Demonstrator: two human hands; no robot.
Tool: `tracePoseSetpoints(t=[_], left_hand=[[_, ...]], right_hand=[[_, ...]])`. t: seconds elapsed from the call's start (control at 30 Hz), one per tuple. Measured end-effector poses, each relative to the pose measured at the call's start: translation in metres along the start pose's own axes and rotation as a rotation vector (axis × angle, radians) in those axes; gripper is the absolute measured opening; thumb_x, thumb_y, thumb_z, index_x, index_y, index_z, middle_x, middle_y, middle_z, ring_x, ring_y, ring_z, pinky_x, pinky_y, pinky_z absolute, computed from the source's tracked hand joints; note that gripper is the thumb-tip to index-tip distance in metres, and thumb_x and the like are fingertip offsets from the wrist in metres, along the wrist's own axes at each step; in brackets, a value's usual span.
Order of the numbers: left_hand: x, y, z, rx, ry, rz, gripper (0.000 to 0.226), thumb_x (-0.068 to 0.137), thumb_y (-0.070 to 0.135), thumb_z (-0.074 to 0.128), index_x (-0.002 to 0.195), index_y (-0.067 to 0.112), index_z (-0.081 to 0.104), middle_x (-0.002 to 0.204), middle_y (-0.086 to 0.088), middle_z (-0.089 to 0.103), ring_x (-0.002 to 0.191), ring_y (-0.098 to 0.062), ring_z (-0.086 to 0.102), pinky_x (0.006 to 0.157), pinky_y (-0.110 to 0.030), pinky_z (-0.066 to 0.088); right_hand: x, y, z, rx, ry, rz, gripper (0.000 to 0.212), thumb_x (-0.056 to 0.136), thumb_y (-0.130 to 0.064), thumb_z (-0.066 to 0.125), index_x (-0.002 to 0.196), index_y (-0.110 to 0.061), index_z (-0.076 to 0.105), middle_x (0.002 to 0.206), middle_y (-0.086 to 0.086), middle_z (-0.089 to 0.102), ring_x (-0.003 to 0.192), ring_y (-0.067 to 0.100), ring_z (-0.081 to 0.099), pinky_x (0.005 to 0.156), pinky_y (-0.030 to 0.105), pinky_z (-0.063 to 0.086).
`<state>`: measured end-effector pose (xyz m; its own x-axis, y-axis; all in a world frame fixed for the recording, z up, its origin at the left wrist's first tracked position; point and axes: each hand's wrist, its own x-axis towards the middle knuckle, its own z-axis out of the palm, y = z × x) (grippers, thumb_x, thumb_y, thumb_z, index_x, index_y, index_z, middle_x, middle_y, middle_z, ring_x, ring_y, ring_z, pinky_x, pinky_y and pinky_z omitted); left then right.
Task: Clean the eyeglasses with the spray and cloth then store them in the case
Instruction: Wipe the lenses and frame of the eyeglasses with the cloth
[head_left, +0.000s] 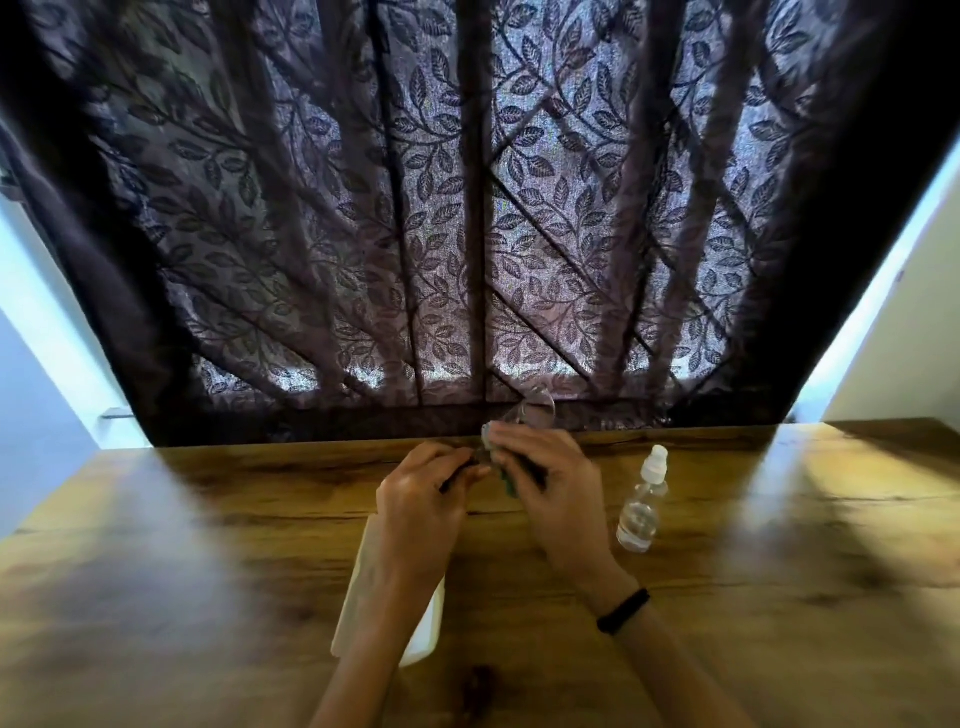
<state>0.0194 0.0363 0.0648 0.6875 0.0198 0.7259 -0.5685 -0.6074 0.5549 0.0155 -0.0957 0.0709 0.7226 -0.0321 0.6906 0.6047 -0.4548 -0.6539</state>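
Observation:
Both hands are raised together above the wooden table (208, 545), near its far edge. My left hand (421, 512) grips the dark frame of the eyeglasses (535, 413), whose clear lens sticks up beyond the fingers. My right hand (550, 488) pinches a green cloth (511, 483) against the glasses. A clear spray bottle (641, 504) with a white cap stands upright just right of my right hand. The white glasses case (423, 629) lies on the table under my left forearm, mostly hidden.
A dark leaf-patterned curtain (467, 234) hangs right behind the table's far edge. Pale walls show at both sides. A black band is on my right wrist (623, 610). Bare tabletop stretches to the left and right of the hands.

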Motion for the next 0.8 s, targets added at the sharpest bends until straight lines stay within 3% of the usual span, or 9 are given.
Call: tracePoseSetpoints(t=[0.07, 0.13, 0.23, 0.33, 0.5, 0.6, 0.8], left_hand=[[-0.001, 0.000, -0.002, -0.004, 0.011, 0.010, 0.013, 0.070, 0.004, 0.068, 0.081, 0.000, 0.072, 0.075, -0.011, 0.069, 0.066, -0.009, 0.060, 0.059, -0.021, 0.050], [-0.002, -0.002, -0.005, -0.003, 0.022, 0.017, 0.015, 0.068, -0.003, 0.070, 0.083, -0.001, 0.071, 0.076, -0.013, 0.069, 0.066, -0.009, 0.061, 0.060, -0.021, 0.050], [-0.002, -0.002, -0.007, 0.002, 0.038, 0.004, 0.017, 0.064, -0.003, 0.076, 0.081, -0.004, 0.071, 0.075, -0.013, 0.069, 0.064, -0.014, 0.063, 0.061, -0.018, 0.051], [0.000, -0.001, -0.006, -0.025, 0.046, -0.010, 0.018, 0.064, -0.001, 0.077, 0.081, -0.003, 0.071, 0.074, -0.009, 0.067, 0.065, -0.005, 0.060, 0.062, -0.012, 0.049], [0.003, 0.001, -0.003, -0.084, 0.053, -0.048, 0.017, 0.068, -0.002, 0.074, 0.084, 0.001, 0.071, 0.073, 0.003, 0.060, 0.069, 0.002, 0.056, 0.061, -0.002, 0.041], [0.003, -0.001, -0.004, -0.087, 0.062, -0.048, 0.018, 0.068, -0.003, 0.074, 0.085, 0.002, 0.071, 0.074, 0.003, 0.061, 0.070, -0.002, 0.058, 0.061, -0.003, 0.041], [-0.002, 0.001, -0.003, -0.136, 0.077, -0.080, 0.017, 0.068, -0.009, 0.072, 0.083, -0.002, 0.071, 0.073, 0.003, 0.060, 0.072, 0.009, 0.059, 0.062, -0.002, 0.043]], right_hand=[[-0.007, -0.001, 0.005, -0.094, -0.056, -0.172, 0.029, 0.080, 0.001, 0.062, 0.105, -0.013, 0.068, 0.108, -0.005, 0.068, 0.100, 0.004, 0.054, 0.087, 0.015, 0.046], [-0.011, 0.002, 0.004, -0.121, -0.093, -0.233, 0.033, 0.078, 0.004, 0.059, 0.105, -0.012, 0.067, 0.109, -0.001, 0.068, 0.101, 0.007, 0.052, 0.087, 0.016, 0.046], [-0.007, 0.009, -0.005, -0.150, -0.055, -0.182, 0.031, 0.077, 0.007, 0.062, 0.102, -0.010, 0.069, 0.107, -0.005, 0.066, 0.097, 0.004, 0.051, 0.083, 0.009, 0.044], [0.001, 0.012, -0.010, -0.143, 0.027, -0.129, 0.027, 0.079, 0.005, 0.063, 0.102, -0.009, 0.068, 0.106, -0.012, 0.057, 0.094, 0.008, 0.056, 0.081, 0.005, 0.045], [-0.002, 0.005, -0.006, -0.162, -0.026, -0.202, 0.037, 0.077, 0.009, 0.061, 0.108, -0.011, 0.066, 0.111, -0.004, 0.063, 0.099, 0.008, 0.052, 0.081, 0.018, 0.049], [-0.013, 0.006, -0.006, -0.185, -0.099, -0.297, 0.039, 0.078, 0.006, 0.060, 0.111, -0.014, 0.064, 0.116, -0.012, 0.058, 0.101, 0.007, 0.051, 0.083, 0.014, 0.046], [-0.001, 0.013, -0.018, -0.213, 0.037, -0.247, 0.025, 0.083, -0.006, 0.050, 0.101, -0.006, 0.068, 0.110, -0.015, 0.055, 0.094, 0.009, 0.051, 0.079, 0.014, 0.045]])
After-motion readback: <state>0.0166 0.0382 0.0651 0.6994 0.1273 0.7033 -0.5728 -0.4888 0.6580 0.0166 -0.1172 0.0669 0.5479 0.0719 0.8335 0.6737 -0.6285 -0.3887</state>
